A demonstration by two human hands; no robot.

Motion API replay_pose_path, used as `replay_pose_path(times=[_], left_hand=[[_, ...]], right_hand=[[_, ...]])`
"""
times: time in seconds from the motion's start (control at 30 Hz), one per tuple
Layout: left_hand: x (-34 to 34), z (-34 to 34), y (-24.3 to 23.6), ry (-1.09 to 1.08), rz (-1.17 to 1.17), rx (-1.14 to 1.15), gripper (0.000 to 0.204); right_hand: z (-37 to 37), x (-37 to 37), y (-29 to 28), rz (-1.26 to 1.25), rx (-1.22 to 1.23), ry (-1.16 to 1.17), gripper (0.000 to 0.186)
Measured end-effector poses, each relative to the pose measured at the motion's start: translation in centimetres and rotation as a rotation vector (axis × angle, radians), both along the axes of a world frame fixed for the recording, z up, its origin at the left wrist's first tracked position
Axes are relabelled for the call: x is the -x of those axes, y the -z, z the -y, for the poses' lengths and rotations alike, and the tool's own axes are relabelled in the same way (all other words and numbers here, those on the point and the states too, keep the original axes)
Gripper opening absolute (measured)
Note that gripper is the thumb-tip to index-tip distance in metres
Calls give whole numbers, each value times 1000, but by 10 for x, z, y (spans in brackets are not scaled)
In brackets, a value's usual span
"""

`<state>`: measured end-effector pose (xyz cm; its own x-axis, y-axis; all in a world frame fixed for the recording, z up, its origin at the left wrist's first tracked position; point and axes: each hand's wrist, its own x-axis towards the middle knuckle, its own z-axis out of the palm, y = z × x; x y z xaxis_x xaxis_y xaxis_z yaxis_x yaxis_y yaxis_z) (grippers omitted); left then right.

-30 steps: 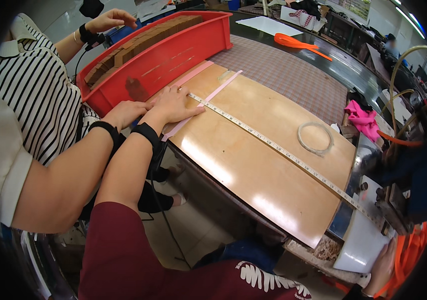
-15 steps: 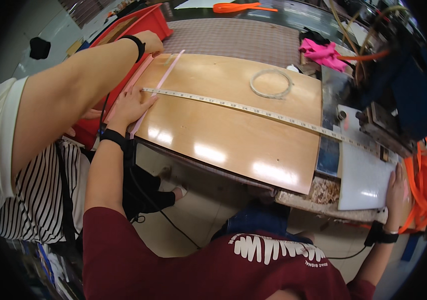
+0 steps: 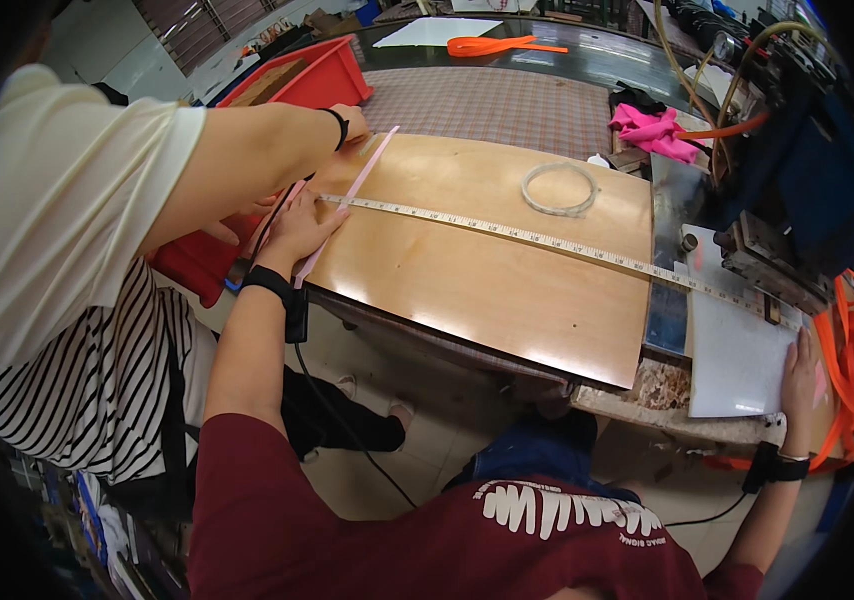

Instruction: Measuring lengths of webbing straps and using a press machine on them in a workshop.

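Observation:
My left hand (image 3: 304,230) lies at the left end of a glossy wooden board (image 3: 487,300), fingers stretched out and thumb apart. Its thumb touches or lies just over a narrow pink strip (image 3: 372,170) laid slantwise across that end. From beside my fingers a pale measuring tape (image 3: 492,229) runs lengthwise over the board to the machine (image 3: 772,265) at right. My right hand (image 3: 800,380) rests open along the right edge of a white plate (image 3: 737,360), fingers extended; part of it is hard to see. A clear coiled ring (image 3: 527,190) sits on the board.
At left a co-worker's arm (image 3: 257,150) reaches across to the board's far left corner. Red bins (image 3: 347,65) stand behind that arm. Orange webbing (image 3: 852,370) hangs at right, and pink cloth (image 3: 652,130) lies beyond the board. A black cable (image 3: 347,420) hangs below.
The view has shifted, so the board appears lower and further right. The co-worker has leaned in further over the left side. My hands keep about the same places on board and plate.

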<state>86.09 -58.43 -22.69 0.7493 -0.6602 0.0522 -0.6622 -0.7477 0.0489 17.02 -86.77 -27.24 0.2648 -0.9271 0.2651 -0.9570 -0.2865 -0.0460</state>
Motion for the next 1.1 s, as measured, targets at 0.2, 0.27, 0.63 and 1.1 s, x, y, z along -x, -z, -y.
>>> replay_pose_path(times=[0.2,0.27,0.63,1.1], left_hand=[[6,-1,-5,124,39,55,72],[10,-2,-9,63,-49,33,74],[20,-6,-9,-26,-141,142,75],[21,-9,-7,42,-12,111,77]], right_hand=[[-1,-4,-6,-1,-13,24,43],[-4,-8,-10,-16,-12,5,42],[-11,-14,-17,-21,3,-32,40],[-3,-5,-6,-9,6,-20,41]])
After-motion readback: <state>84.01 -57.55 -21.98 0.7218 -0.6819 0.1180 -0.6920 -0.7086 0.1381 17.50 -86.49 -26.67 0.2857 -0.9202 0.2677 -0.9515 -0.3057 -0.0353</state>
